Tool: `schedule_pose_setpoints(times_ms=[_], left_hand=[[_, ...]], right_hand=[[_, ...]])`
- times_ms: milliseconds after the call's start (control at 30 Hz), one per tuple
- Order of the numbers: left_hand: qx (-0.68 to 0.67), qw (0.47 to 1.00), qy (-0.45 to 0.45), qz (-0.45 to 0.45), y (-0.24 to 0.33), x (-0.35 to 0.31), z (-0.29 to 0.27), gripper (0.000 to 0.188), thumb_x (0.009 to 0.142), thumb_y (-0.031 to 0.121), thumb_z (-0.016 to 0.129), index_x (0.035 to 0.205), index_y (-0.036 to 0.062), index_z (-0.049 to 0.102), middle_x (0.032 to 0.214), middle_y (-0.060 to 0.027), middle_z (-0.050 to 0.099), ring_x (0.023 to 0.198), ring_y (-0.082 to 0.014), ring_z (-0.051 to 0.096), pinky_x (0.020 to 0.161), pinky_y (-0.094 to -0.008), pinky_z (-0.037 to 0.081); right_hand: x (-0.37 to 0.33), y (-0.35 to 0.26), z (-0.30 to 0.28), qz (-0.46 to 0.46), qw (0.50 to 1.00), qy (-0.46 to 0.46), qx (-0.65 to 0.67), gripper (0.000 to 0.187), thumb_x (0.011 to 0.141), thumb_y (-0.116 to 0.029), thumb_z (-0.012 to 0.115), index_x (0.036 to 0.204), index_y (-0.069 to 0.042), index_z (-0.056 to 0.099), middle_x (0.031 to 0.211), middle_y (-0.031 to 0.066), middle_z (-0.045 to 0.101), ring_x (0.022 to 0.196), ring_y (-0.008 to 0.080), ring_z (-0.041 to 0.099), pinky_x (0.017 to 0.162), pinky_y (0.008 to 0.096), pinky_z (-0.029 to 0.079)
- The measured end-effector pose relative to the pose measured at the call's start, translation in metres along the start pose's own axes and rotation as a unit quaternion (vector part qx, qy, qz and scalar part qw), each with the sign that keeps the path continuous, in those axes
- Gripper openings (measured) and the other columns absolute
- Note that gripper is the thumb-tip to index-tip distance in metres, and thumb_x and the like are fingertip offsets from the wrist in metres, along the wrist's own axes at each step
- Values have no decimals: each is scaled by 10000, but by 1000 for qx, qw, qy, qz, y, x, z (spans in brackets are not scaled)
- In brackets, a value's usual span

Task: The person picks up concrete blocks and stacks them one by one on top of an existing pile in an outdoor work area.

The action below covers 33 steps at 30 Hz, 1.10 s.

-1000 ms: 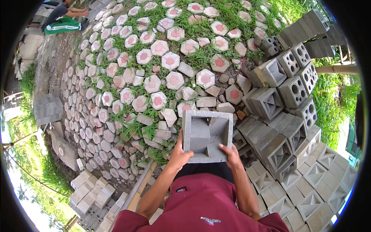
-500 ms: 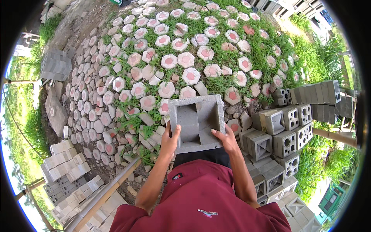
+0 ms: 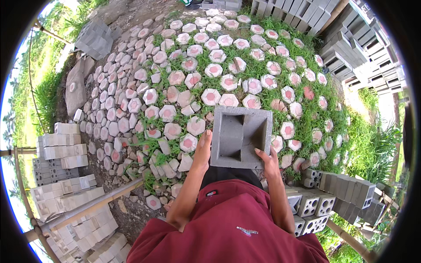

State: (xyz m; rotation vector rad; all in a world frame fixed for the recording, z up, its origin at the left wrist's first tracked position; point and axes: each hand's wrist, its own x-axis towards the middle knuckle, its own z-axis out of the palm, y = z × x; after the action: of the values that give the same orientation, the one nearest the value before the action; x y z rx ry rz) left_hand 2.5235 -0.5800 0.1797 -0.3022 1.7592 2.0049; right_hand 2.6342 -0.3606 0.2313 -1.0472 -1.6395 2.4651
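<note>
A hollow grey concrete block (image 3: pixel 242 161) is held up in front of my body, its open face toward me. Inside it, a curved partition splits the hollow. My left hand (image 3: pixel 203 150) lies against the block's left wall, fingers pointing up along it. At the lower right corner my right hand (image 3: pixel 269 161) grips the block, with the thumb over the rim and the other fingers mostly hidden behind. The block hides the ground beneath it.
Hexagonal pavers (image 3: pixel 211 97) with pinkish centres cover the grassy ground ahead. Pale blocks (image 3: pixel 66 190) are stacked at left beside a wooden pole (image 3: pixel 101 201). Perforated blocks (image 3: pixel 316 206) stand at right, with more grey blocks (image 3: pixel 302 13) at far right. A large rock (image 3: pixel 75 87) lies far left.
My view has turned right, so the ground and stacks sit differently. The block has shifted rightward in the picture. My left thumb no longer shows over the block's rim.
</note>
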Motion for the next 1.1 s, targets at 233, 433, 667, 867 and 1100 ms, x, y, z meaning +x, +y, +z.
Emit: schedule_pose_setpoints(times_ms=[233, 433, 667, 867, 1100], left_hand=[[-93, 995, 35, 16, 76, 25, 71, 504, 963, 447, 521, 1234, 22, 517, 1115, -37, 551, 1036, -121, 496, 936, -278, 373], [-52, 993, 49, 96, 115, 88, 84, 576, 921, 478, 579, 1274, 31, 492, 1049, -35, 548, 981, -124, 490, 904, -279, 375], [-84, 992, 15, 88, 185, 220, 107, 594, 892, 434, 643, 1284, 15, 487, 1015, -62, 581, 918, -112, 516, 820, -273, 412], [-21, 997, 27, 70, 247, 330, 123, 701, 787, 297, 785, 1314, 0, 432, 964, -86, 614, 841, -124, 554, 794, -269, 424], [-40, 997, 8, 71, 307, 427, 140, 784, 711, 202, 831, 1329, 3, 392, 1061, -138, 618, 947, -182, 611, 849, -312, 474]], right_hand=[[59, -62, -8, -25, 999, 0, -40, 574, 803, -165, 703, 1289, 53, 490, 1096, 98, 586, 987, 175, 541, 884, 302, 431], [120, -102, 9, -66, 997, -44, 27, 482, 794, -145, 676, 1223, 21, 534, 1062, 94, 601, 968, 190, 578, 855, 328, 467], [249, -159, 43, -75, 996, -43, 20, 508, 768, -73, 616, 1253, 38, 512, 1039, 86, 603, 909, 168, 574, 820, 296, 464], [345, -230, 89, -60, 997, -25, 45, 490, 740, -9, 603, 1222, 31, 525, 947, 68, 596, 816, 155, 568, 748, 288, 469], [443, -303, 129, -59, 998, -33, 20, 507, 726, -7, 609, 1223, 39, 524, 915, 72, 595, 797, 162, 564, 716, 286, 470]])
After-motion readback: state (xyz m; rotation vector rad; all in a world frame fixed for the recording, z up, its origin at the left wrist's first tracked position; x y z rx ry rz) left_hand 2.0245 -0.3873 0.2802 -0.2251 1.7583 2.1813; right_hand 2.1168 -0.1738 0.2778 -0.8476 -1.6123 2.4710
